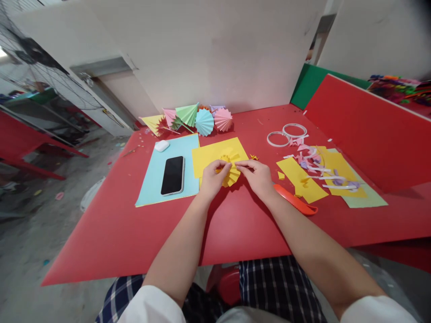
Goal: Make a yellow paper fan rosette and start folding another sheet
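A yellow pleated paper rosette [230,178] is between my two hands, over the red table. My left hand [214,178] pinches its left side, and the fingers cover part of the folds. At the rosette's upper right edge, the fingertips of my right hand [258,176] are pressed together. What lies between those fingertips is too small to tell. Behind the hands a flat yellow sheet [215,157] partly overlaps a light blue sheet [151,179]. An orange-red cutter or scissors-like tool [296,201] lies beside my right forearm, partly hidden by it.
A phone [173,175] and a white case [162,146] rest on the blue sheet. Folded paper umbrellas [204,122] stand by the wall. Two tape rolls [278,139], yellow pieces [303,179] and curled strips [311,159] lie right, before a red panel [363,130].
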The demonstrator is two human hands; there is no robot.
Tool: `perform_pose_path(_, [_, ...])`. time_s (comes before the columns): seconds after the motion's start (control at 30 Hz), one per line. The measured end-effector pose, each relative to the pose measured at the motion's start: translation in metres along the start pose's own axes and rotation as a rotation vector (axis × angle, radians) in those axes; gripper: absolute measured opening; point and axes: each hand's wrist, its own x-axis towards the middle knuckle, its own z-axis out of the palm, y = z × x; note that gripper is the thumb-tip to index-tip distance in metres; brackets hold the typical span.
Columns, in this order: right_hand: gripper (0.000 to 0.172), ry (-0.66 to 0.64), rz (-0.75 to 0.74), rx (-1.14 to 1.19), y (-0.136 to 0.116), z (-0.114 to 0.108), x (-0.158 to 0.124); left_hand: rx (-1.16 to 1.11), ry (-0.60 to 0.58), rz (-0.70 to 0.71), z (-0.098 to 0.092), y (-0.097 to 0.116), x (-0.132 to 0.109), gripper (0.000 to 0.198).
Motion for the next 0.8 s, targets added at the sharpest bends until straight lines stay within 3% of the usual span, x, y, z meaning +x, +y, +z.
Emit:
perform_pose_path(0.4, [0.014,0.000,0.011,0.024,-0.0043,-0.0013,-0.0004,-0.081,0.035,0.039,0.0009,0.0000,0.0004,0.016])
perform_pose_path(0.8, [0.016,-0.026,0.012,-0.007,-0.0022,-0.0011,0.0001,-0.089,-0.014,0.037,0.0014,-0.0037,0.0002,0.018])
